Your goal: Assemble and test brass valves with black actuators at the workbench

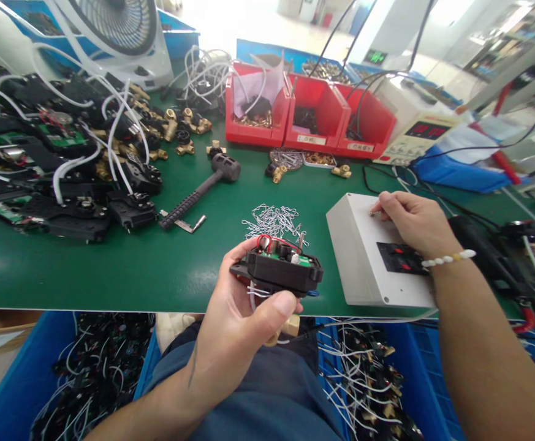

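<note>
My left hand (237, 318) is closed around a black plastic module (279, 269) with a green circuit board, red wires and a white tube, held just over the table's near edge. A brass fitting (291, 324) hangs below it. My right hand (414, 223), wearing a white bead bracelet, rests on a white box (363, 257) with a black panel of red switches. Its fingertips pinch something small at the box's top edge; I cannot make out what. A heap of small wire clips (274, 219) lies just beyond the module.
A pile of black modules with white tubes (60, 153) fills the left of the green table (157, 257). A black mallet (203, 187), brass fittings, three red bins (311, 113), a fan, and a meter with red digits (426, 131) stand behind. Blue crates of parts sit below.
</note>
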Motion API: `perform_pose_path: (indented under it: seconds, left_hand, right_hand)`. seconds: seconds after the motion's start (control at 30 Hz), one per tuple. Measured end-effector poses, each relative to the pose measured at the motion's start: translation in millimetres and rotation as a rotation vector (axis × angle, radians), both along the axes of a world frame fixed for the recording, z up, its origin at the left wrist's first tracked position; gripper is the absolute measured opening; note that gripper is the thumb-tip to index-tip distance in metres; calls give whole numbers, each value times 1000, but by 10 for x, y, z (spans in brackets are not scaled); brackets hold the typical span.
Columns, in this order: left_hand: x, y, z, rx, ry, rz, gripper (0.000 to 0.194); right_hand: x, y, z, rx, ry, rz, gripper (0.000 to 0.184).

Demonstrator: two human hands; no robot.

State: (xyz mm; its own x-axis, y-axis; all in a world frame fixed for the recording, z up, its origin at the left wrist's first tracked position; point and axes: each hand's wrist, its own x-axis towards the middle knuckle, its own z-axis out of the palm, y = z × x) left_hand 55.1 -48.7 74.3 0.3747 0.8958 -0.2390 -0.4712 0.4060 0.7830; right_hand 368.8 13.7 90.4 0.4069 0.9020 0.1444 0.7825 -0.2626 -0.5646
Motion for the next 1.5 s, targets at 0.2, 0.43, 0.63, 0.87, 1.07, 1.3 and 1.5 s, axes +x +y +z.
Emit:
perform_pose_path:
  seconds: [0.2,0.43,0.63,0.87,1.07,1.3,1.5]
  left_hand:
    - [4,-25,23,-13,25,23,69]
    - [19,-27,-1,-1,13,36,68]
    - [11,15,13,-41,4,90,60]
    - [5,42,25,-75,-63,104,55]
    - [12,26,40,-57,-63,121,46]
    - [-8,6,59,-44,-66,101,47]
    - [-10,-3,60,-45,-81,104,48]
  right_hand:
    - [22,4,-18,15,1,14,67]
    - [5,7,-12,6,22,13,45]
    - [-16,5,-2,-7,36,15,28]
    - [-5,5,-7,0,28,17,27]
    - [53,29,-41,-8,29,33,34]
    - [44,79,-41,-3,24,37,31]
    - [37,39,-24,0,-12,29,36]
